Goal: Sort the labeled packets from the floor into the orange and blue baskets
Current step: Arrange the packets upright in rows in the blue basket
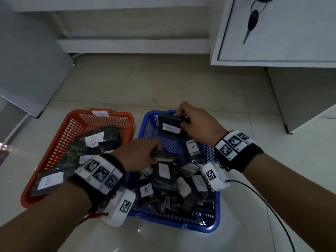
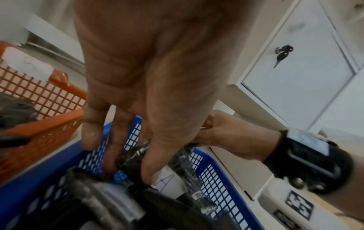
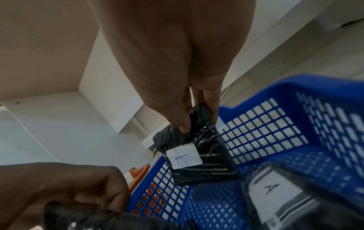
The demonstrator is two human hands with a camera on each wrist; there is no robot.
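The head camera is looking down from above; both wrist cameras are looking closely along fingers, sharing the blue basket at six o'clock.

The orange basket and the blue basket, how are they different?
The orange basket holds a few packets marked B; the blue basket is piled with many marked A. Both hands reach over the blue basket, none over the orange one. Both are plastic mesh baskets, side by side on the floor.
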